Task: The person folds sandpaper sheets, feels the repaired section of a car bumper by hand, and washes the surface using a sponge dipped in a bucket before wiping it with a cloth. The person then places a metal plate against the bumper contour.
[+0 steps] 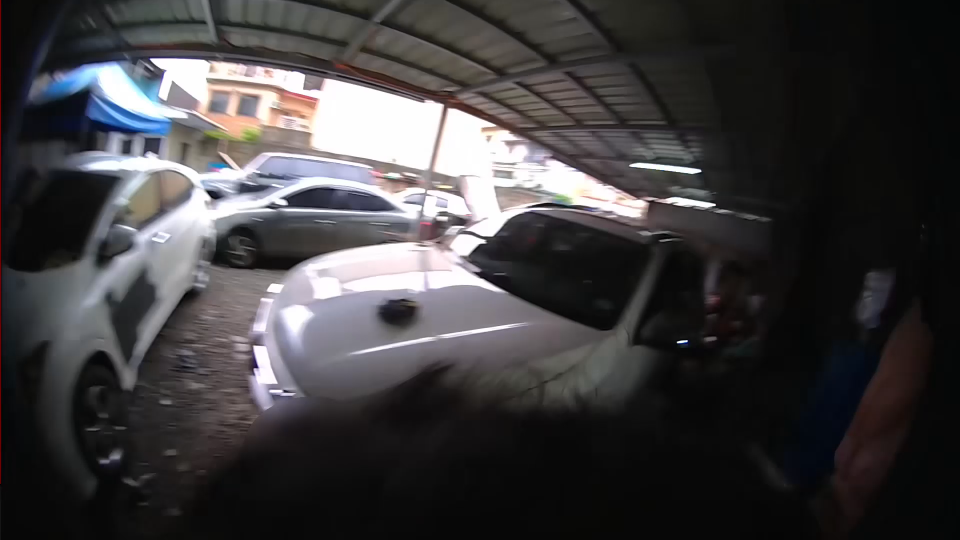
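Note:
Neither my left hand nor my right hand can be made out in the head view. A white car stands in front of me, its hood closed and its windshield dark. On the hood lies a small dark object, too blurred to name. A dark, hair-like shape covers the bottom of the view and hides the car's near side. At the right edge a bare arm hangs beside blue cloth; whose it is, I cannot tell.
Another white car with a dark patch on its side stands at left. Beyond are a silver sedan and a dark van. A post rises under the metal roof. Gravel ground runs between the cars.

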Demonstrator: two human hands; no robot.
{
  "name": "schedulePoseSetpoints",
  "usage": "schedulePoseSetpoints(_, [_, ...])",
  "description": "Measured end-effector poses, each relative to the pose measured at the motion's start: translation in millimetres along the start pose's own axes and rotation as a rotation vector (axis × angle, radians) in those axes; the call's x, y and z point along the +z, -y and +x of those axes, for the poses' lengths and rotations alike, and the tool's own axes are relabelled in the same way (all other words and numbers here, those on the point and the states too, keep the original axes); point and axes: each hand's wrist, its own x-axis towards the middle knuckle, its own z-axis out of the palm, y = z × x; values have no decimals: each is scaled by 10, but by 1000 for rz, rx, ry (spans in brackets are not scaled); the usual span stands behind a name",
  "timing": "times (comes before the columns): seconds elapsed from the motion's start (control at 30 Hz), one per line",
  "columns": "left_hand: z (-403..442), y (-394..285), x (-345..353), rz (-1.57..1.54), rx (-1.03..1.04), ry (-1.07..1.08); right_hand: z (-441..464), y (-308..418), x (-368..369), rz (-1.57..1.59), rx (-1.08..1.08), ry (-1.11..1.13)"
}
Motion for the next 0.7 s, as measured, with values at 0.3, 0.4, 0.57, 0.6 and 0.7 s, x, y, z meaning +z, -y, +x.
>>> schedulePoseSetpoints(0.3, [-1552, 324, 335, 176, -68, 128, 295, -70, 211, 116, -20, 68])
schedulePoseSetpoints(0.4, [-1545, 267, 189, 29, -144, 215, 341, 21, 462, 121, -41, 93])
schedulePoseSetpoints(0.57, [-895, -457, -533, -339, -167, -32, 360, -6, 540, 143, -73, 129])
schedulePoseSetpoints(0.6, [-868, -403, -520, -324, -133, -75, 392, 10, 561, 142, -78, 127])
schedulePoseSetpoints(0.7, [-825, -282, -442, -306, -92, -106, 403, 67, 627, 171, -84, 120])
